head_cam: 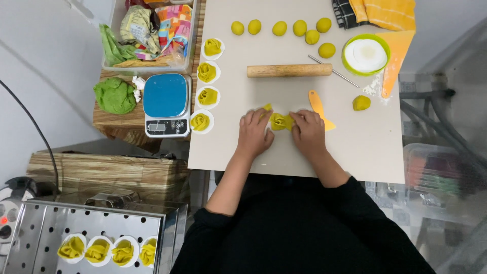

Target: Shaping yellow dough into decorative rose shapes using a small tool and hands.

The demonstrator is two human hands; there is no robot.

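Yellow dough piece point(278, 122) pinched between fingers of left hand point(254, 133) and right hand point(308, 133), rolling pin point(289, 70) laid at twelve o'clock on desk point(365, 147).

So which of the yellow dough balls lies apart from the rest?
The dough ball right of the orange scraper, below the green bowl. The others cluster along the board's top edge above the rolling pin.

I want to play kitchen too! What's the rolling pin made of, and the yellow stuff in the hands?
The rolling pin looks like plain wood: pale tan, matte, no shine. The yellow stuff seems to be soft dough, since it folds into petals between the left hand and right hand. The tray looks like shiny metal with punched holes.
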